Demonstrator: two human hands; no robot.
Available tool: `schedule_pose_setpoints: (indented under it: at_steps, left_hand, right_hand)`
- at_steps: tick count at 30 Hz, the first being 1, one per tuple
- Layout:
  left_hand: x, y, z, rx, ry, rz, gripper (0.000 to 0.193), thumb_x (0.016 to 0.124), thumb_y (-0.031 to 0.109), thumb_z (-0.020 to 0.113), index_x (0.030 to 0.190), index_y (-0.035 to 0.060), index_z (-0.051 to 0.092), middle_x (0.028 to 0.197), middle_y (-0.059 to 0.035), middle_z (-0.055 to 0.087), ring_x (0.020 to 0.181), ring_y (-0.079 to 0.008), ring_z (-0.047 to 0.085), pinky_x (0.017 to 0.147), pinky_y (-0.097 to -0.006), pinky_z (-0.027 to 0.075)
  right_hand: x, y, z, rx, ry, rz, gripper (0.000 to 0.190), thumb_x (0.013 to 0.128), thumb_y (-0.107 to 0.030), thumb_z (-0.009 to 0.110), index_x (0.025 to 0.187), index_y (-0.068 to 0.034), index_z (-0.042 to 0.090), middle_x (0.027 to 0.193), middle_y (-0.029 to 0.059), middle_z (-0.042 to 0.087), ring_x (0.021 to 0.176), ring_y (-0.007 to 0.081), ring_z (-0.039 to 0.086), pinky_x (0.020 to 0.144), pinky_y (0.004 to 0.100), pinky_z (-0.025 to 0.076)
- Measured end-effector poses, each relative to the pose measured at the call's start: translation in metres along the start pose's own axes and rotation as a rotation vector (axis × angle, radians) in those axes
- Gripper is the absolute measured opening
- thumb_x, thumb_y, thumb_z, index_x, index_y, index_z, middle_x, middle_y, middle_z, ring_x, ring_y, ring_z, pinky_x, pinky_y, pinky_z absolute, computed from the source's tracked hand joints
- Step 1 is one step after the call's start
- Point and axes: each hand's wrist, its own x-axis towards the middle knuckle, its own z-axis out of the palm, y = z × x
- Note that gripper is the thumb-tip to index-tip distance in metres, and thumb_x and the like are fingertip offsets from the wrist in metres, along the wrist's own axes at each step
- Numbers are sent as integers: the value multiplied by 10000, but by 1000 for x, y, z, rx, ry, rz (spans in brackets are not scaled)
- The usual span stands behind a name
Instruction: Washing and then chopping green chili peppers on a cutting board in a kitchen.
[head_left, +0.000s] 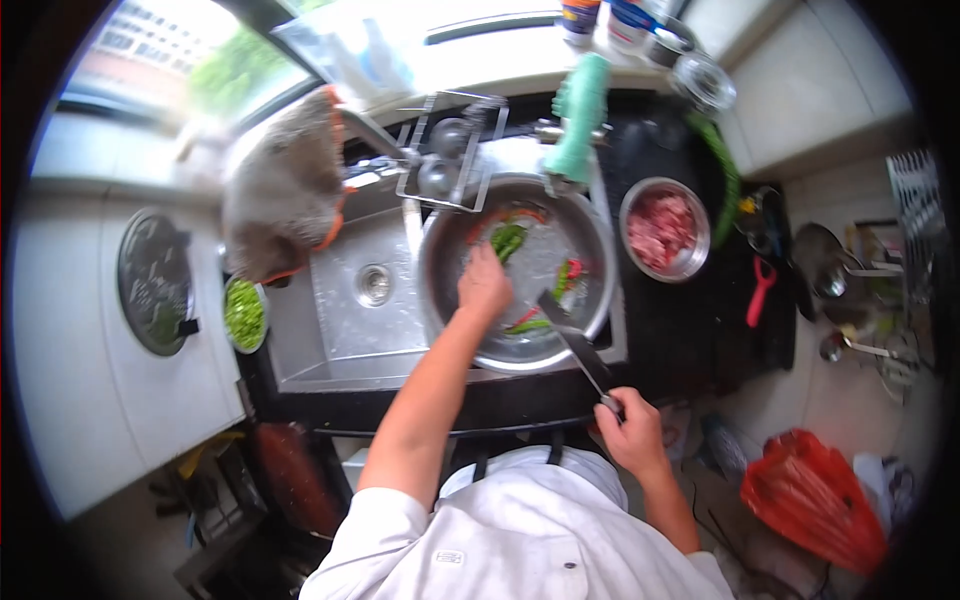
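Note:
My left hand (486, 281) reaches into a large stainless steel basin (517, 360), its fingers on a bunch of green peppers (508, 240). Water appears to lie in the basin, with red peppers (532, 216) near the far wall and more green and red ones (562, 281) at the right and near side. My right hand (634, 427) grips the handle of a knife (585, 356), whose blade points up and left over the basin's near right rim. Whether my left fingertips are closed round the peppers is partly hidden.
Left of the basin is a steel sink (360, 322) with a grey cloth (281, 187) hanging over it. A wire rack (450, 161) and a green glove-like item (581, 112) stand behind. Right are a bowl of raw meat (664, 232) and a red peeler (761, 292); chopped greens (244, 315) lie far left.

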Motion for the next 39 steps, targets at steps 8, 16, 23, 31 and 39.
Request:
schedule_pose_setpoints:
  at_steps: [8, 16, 23, 31, 39]
  left_hand:
    - [0, 5, 1, -41, -170, -100, 404, 868, 167, 612, 1224, -4, 531, 1157, -292, 607, 1031, -481, 635, 909, -550, 509]
    - [11, 0, 10, 36, -301, 93, 403, 830, 163, 655, 1196, 6, 600, 1038, -251, 664, 1000, -455, 647, 897, -508, 519]
    - [10, -9, 4, -75, -158, -137, 422, 822, 188, 645, 1212, 32, 605, 1173, -254, 644, 1103, -431, 627, 952, -506, 502]
    - [24, 44, 12, -180, -111, -93, 753, 782, 440, 790, 1301, -42, 534, 1263, -246, 581, 1182, -395, 582, 995, -463, 481]
    - [43, 87, 16, -44, -109, -189, 506, 792, 237, 774, 1160, -22, 542, 1205, -244, 583, 1143, -418, 589, 949, -503, 498]
  right_hand:
    - [-3, -1, -4, -18, -18, 13, 168, 887, -100, 704, 980, 12, 621, 773, 128, 654, 683, 228, 650, 641, 335, 512]
    - [-6, 2, -5, -15, -34, 5, 188, 883, -133, 706, 972, -3, 604, 799, 167, 647, 709, 349, 650, 639, 414, 506]
    - [-8, 4, -11, 19, -39, 65, 192, 880, -128, 710, 976, 4, 608, 799, 165, 649, 700, 339, 650, 635, 402, 505]
    - [-6, -1, -16, 142, -18, 68, 175, 904, -120, 703, 980, 13, 618, 736, 106, 641, 641, 189, 622, 606, 329, 494]
    - [-12, -1, -19, 151, 17, 56, 179, 907, -124, 703, 988, 13, 620, 748, 105, 649, 650, 188, 634, 604, 318, 497]
